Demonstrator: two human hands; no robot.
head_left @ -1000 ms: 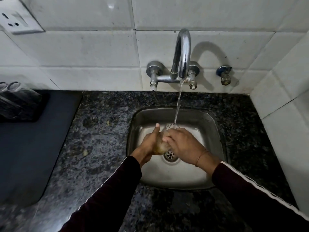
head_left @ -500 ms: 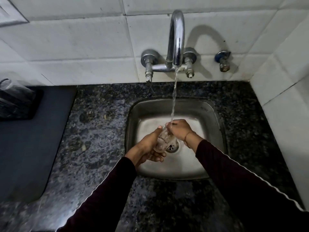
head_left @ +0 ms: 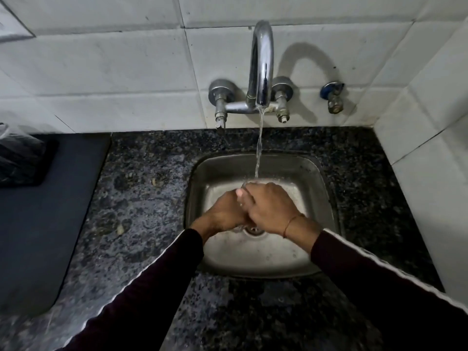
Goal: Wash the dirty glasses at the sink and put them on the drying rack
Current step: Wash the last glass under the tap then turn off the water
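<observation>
no readable text, label, brand or number anywhere in view — not on any surface.

The glass [head_left: 245, 184] was almost wholly covered by the left hand [head_left: 224, 212] and right hand [head_left: 271, 207]; only a sliver of rim showed beneath the water stream [head_left: 258, 153]. The drain [head_left: 254, 230] was partly hidden under the hands. At the left edge, glasses on a black tray [head_left: 46, 160] were cut off and blurred. A wall socket [head_left: 12, 31] was cropped at the upper left.
</observation>
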